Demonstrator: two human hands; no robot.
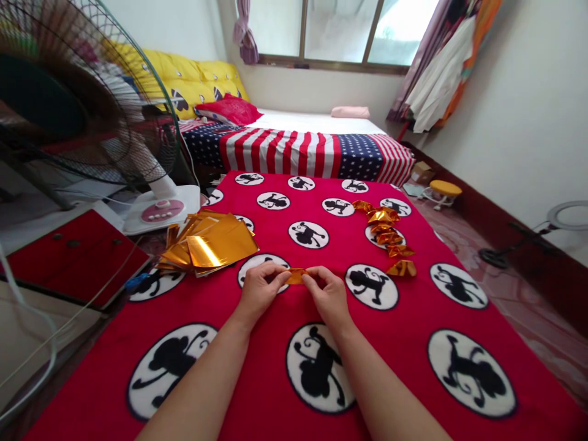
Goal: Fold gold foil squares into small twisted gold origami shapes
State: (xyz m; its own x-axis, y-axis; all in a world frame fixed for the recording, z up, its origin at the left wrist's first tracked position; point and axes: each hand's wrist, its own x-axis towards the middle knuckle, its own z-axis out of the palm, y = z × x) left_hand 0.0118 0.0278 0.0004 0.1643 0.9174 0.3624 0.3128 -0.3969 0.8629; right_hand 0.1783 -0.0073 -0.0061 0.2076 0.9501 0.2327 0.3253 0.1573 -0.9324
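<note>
A small folded piece of gold foil paper [296, 277] is pinched at both ends, low over the red cloth. My left hand [264, 285] closes thumb and fingers on its left end; my right hand [326, 291] does the same on its right end. To the left lies a loose, fanned pile of flat gold foil sheets [220, 241]. Several folded gold foil pieces [384, 228] sit in an uneven row to the right, the closest one [403, 268] a little apart from the others.
The red cloth [257, 392] with monkey circles covers the table. A standing fan [160, 208] and a red-topped cabinet [73, 251] are at the left. Beyond is a bed with a striped cover [285, 153]; a yellow stool [445, 187] stands at the right wall.
</note>
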